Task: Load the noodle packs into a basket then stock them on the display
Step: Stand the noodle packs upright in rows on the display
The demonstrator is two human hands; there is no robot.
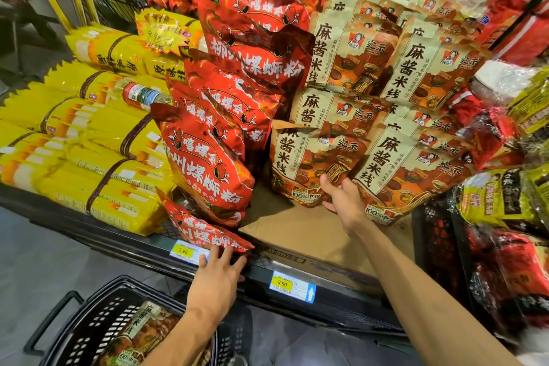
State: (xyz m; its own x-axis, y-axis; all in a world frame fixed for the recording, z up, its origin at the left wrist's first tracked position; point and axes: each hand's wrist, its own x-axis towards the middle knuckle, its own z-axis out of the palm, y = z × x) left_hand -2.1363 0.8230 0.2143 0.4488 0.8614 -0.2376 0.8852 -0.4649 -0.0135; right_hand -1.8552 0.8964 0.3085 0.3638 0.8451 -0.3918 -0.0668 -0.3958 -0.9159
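Note:
Beige-and-orange noodle packs stand in rows on the display. My right hand grips the lower right corner of the front left beige pack, which stands upright on brown cardboard. My left hand lies with straight fingers on the shelf edge, its fingertips touching a red noodle pack that has slid flat to the front. A black plastic basket sits below at the bottom left, with at least one beige noodle pack lying inside.
Red noodle packs lean in a stack left of the beige ones. Yellow noodle bundles fill the left of the shelf, with a bottle on top. Price tags line the shelf rail. Wrapped goods crowd the right.

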